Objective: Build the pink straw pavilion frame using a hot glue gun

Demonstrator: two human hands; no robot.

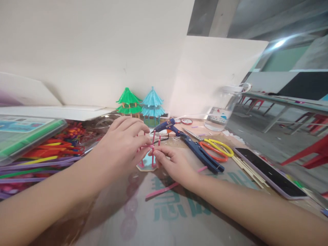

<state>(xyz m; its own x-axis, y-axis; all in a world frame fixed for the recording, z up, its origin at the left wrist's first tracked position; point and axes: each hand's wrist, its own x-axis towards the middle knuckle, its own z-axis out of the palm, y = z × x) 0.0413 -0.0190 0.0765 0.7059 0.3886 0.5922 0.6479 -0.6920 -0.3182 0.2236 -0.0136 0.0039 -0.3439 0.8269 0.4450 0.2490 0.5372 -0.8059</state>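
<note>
A small model of upright pink pipe cleaner posts (153,160) stands on a light blue, many-sided base (146,167) at the middle of the table. My left hand (125,138) reaches over the model from the left, fingers closed on a pink pipe cleaner that runs crosswise between the posts. From the right, my right hand (176,165) pinches the same pipe cleaner beside the front post. The fingertips hide part of the join. Under my right wrist lies a loose pink fuzzy strip (162,191).
Behind the model stand a green pagoda (128,102) and a blue pagoda (152,104). A glue gun (164,126), dark blue pliers (202,153), scissors (217,147), wooden sticks (249,171), a phone (269,172) and a water jug (220,112) lie rightward. Colourful pipe cleaners (48,160) fill the left.
</note>
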